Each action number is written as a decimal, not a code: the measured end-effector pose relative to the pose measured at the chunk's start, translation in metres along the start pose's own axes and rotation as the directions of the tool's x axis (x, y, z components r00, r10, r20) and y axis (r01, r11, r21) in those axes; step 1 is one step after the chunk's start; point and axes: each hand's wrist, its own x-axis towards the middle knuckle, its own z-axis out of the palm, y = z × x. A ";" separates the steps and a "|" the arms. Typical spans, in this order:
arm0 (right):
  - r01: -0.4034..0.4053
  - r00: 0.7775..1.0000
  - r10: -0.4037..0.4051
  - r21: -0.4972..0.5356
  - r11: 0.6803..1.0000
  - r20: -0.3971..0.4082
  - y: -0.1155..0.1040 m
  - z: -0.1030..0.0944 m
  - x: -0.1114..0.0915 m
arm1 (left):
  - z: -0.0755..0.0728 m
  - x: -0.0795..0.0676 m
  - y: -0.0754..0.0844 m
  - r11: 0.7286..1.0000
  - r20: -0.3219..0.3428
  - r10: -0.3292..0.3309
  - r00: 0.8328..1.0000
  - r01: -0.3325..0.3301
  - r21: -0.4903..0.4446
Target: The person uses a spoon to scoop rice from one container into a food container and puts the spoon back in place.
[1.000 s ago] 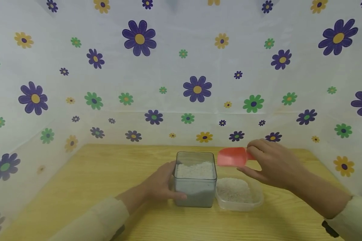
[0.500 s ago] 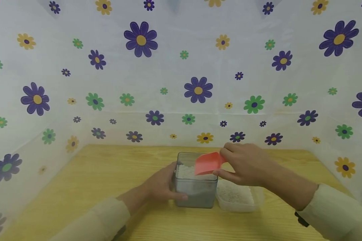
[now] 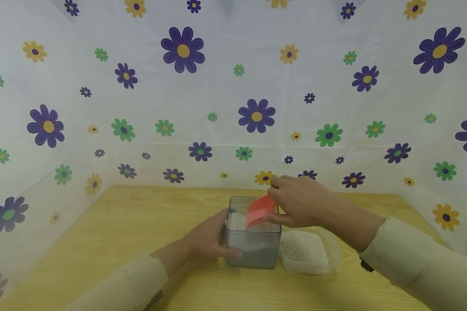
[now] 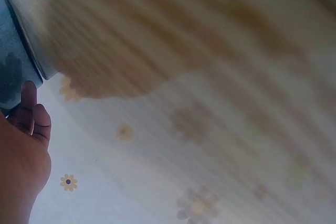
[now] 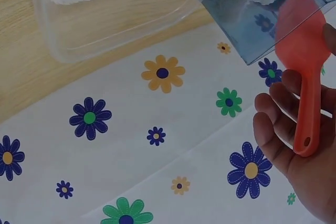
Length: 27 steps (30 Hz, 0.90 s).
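Note:
A red scoop (image 3: 259, 210) tilts down into the mouth of a clear grey square container (image 3: 254, 252), its edge near the white, rice-like grains inside. My right hand (image 3: 304, 202) grips the scoop by its handle; in the right wrist view the fingers curl around the handle (image 5: 310, 114). My left hand (image 3: 203, 238) holds the square container at its left side, thumb across the front wall and the other fingers mostly hidden behind it. Right beside it stands a low clear plastic tub (image 3: 309, 268) with a heap of white grains (image 3: 302, 245).
Both containers stand on a light wooden table (image 3: 148, 224). A white flower-printed sheet (image 3: 218, 86) forms a wall at the back and on both sides. The left wrist view is partly blurred by something close to the lens.
My right hand has carried the scoop left from above the low tub to over the square container and tipped it downward. My left hand stays in place.

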 end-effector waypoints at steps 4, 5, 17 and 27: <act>-0.002 0.997 0.003 -0.018 1.000 0.075 -0.003 -0.004 0.010 | 0.001 0.000 -0.001 1.000 0.003 0.000 1.000 0.000 -0.012; -0.003 0.996 0.005 -0.024 1.000 0.094 -0.003 -0.004 0.012 | 0.001 0.000 -0.001 1.000 0.003 0.000 1.000 0.000 -0.015; -0.020 0.987 0.012 0.051 0.999 0.160 -0.010 0.012 0.026 | 0.002 0.002 -0.004 1.000 0.008 0.000 1.000 0.000 -0.011; 0.002 0.999 -0.013 0.208 0.978 0.051 -0.014 0.042 0.019 | 0.002 0.001 -0.004 1.000 0.011 0.006 1.000 -0.006 -0.001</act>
